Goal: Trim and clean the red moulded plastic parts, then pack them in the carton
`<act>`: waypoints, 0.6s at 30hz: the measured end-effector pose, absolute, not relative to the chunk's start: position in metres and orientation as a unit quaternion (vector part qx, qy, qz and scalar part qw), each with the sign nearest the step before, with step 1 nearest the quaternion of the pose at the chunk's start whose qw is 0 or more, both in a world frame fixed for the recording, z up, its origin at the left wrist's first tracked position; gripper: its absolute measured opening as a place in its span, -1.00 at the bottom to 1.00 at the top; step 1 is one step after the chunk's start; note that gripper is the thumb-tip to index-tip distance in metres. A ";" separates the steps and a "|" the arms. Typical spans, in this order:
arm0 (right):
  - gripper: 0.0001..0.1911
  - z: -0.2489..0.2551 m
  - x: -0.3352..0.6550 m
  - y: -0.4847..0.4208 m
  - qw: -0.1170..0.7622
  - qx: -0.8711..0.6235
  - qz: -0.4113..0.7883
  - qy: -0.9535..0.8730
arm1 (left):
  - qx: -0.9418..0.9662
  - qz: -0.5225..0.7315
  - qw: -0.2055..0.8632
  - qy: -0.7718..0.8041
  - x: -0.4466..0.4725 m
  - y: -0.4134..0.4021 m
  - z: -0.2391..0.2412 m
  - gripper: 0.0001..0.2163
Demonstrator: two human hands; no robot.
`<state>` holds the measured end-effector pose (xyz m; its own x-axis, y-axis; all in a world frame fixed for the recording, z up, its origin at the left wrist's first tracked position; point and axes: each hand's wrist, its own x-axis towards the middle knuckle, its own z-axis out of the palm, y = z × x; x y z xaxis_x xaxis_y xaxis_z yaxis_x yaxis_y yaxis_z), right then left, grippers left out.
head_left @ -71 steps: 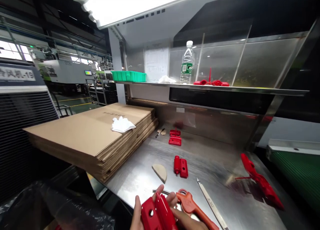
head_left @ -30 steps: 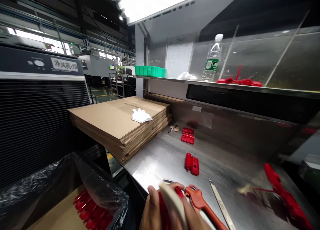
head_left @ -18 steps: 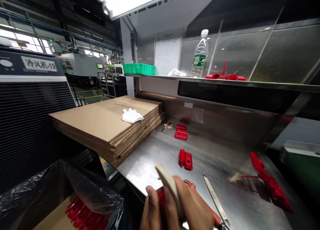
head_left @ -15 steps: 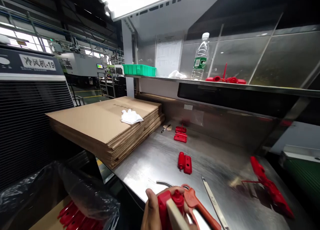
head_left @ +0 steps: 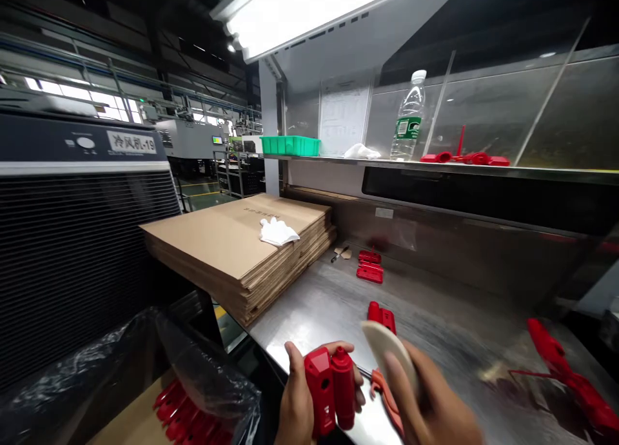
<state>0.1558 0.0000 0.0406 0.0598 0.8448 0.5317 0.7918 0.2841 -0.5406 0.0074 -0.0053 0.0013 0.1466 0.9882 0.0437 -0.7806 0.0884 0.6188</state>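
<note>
At the bottom middle of the frame the left hand has its grip closed around a red plastic part, thumb on the near side and fingers wrapped behind, holding it upright just above the near edge of the steel table. That pose turns its face toward the wearer, as if for a close look. To its right, the right hand clasps a pale wedge-shaped block between thumb and fingers, raised and tilted toward the red part but not touching it; it seems held ready to rub or trim an edge.

Just under that hand lies an orange-handled tool, partly hidden, near enough to grab. A second red part sits on the table just behind the block, and two more lie near the back wall. A long red moulding lies at the lower right. At the lower left, a bag-lined box holds similar red pieces, close by the left hand. A stack of flat cardboard with a white cloth on top fills the middle left.
</note>
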 end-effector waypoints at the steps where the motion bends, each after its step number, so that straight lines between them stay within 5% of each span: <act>1: -0.68 0.039 0.148 0.017 0.376 -0.614 0.047 -0.692 | 0.271 0.623 0.710 0.185 0.005 -0.007 0.001 -0.20; 5: -0.52 0.026 0.136 0.057 0.156 -0.645 0.086 -0.743 | 0.228 0.640 0.718 0.153 -0.002 -0.014 0.003 -0.24; 10: -0.37 -0.014 0.206 0.018 0.063 -0.650 0.025 -0.757 | 0.126 0.665 0.716 0.174 -0.012 -0.009 0.003 -0.45; 15: -0.62 -0.034 0.232 -0.009 0.048 -0.675 -0.061 -0.734 | 0.055 0.671 0.722 0.160 -0.026 0.004 -0.011 -0.45; 18: -0.72 -0.028 0.227 -0.008 0.072 -0.686 -0.008 -0.724 | 0.041 0.686 0.711 0.152 -0.036 0.006 -0.021 -0.42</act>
